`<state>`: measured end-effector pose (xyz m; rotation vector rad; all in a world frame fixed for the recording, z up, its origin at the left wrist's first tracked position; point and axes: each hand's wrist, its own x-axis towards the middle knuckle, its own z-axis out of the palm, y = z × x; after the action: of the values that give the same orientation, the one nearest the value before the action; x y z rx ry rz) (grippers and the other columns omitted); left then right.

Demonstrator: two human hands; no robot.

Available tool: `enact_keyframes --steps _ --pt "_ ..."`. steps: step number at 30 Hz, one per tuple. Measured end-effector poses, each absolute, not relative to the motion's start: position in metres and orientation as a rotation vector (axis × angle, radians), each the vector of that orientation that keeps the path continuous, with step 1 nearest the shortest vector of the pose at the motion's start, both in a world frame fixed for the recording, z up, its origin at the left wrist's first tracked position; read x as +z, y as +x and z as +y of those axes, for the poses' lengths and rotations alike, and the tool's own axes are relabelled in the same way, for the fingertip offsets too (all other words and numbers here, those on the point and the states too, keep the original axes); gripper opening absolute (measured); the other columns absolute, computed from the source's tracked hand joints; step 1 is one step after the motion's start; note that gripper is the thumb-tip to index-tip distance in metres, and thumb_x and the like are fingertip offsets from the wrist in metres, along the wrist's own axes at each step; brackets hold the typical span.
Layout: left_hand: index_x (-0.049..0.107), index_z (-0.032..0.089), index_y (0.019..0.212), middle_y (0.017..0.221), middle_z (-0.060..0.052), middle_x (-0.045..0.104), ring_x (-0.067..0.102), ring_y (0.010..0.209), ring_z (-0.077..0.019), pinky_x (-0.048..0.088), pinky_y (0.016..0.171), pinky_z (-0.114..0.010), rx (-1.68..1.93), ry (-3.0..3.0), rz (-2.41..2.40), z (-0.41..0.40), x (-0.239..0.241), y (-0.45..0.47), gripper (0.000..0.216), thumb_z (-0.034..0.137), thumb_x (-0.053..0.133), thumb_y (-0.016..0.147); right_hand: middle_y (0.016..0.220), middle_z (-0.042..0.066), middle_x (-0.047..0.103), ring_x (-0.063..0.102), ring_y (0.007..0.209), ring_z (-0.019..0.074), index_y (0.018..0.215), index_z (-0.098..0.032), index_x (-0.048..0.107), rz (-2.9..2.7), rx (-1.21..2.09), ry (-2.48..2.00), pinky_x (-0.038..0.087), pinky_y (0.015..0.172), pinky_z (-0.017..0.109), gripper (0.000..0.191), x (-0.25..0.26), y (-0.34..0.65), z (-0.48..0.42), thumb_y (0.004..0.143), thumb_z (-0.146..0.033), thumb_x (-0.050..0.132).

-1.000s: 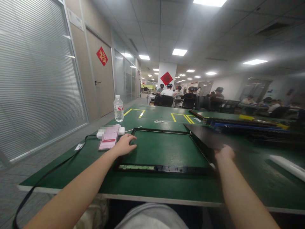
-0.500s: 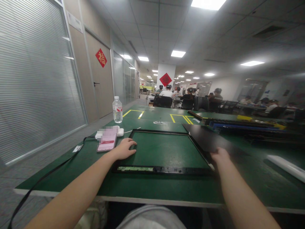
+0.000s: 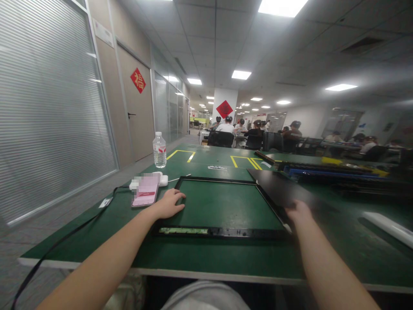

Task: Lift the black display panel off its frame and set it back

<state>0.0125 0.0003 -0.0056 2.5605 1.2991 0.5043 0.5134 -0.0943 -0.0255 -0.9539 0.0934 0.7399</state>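
Frame (image 3: 245,233) sits near the front edge of the bench (image 3: 219,256) in the head cam, long axis running left to right along that edge. My left hand (image 3: 168,204) is on its left side, thumb and fingers spread apart, so not really clamped on anything. My right hand (image 3: 298,211) is past the frame's right side, up against the dark panel (image 3: 277,183); too blurry to tell if it's pinching it or just touching. Main thing: the panel lies just beyond that hand, along the frame's right side, so the right is nearer by far. Can't make out the panel's long axis. Phone (image 3: 146,199) and bottle (image 3: 159,155) are toward the bench's left edge.
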Motion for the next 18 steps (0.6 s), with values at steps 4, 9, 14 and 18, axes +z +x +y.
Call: enact_keyframes --steps 4,9,14,18 --pt "0.068 0.017 0.115 0.125 -0.016 0.059 0.051 0.122 -0.0328 0.037 0.108 -0.046 0.486 2.551 1.296 0.0 -0.006 0.012 0.046 0.041 0.056 0.077 0.091 0.004 0.069 0.065 0.062 0.0112 0.113 -0.017 0.058 0.092 0.723 -0.956 0.059 0.057 0.023 0.035 -0.026 0.511 -0.094 0.086 -0.001 0.041" --pt "0.069 0.02 0.109 0.121 -0.015 0.061 0.052 0.12 -0.0325 0.039 0.106 -0.046 0.539 2.551 1.264 0.001 -0.006 0.011 0.042 0.042 0.058 0.075 0.083 0.001 0.066 0.064 0.06 0.0102 0.101 -0.017 0.057 0.082 0.69 -0.936 0.059 0.058 0.022 0.029 -0.021 0.504 -0.095 0.082 0.001 0.046" --pt "0.07 0.019 0.108 0.12 -0.015 0.062 0.053 0.12 -0.0332 0.038 0.107 -0.047 0.552 2.539 1.263 0.0 -0.005 0.012 0.042 0.042 0.058 0.075 0.078 -0.001 0.063 0.064 0.06 0.0104 0.088 -0.016 0.055 0.062 0.593 -0.875 0.06 0.057 0.021 0.023 -0.005 0.491 -0.1 0.077 0.004 0.053" --pt "0.069 0.019 0.11 0.121 -0.015 0.061 0.051 0.123 -0.0329 0.037 0.109 -0.047 0.536 2.529 1.275 -0.001 -0.005 0.012 0.044 0.042 0.058 0.075 0.074 0.0 0.063 0.064 0.06 0.0114 0.08 -0.015 0.055 0.057 0.532 -0.862 0.06 0.057 0.022 0.022 0.003 0.483 -0.104 0.072 0.005 0.057"
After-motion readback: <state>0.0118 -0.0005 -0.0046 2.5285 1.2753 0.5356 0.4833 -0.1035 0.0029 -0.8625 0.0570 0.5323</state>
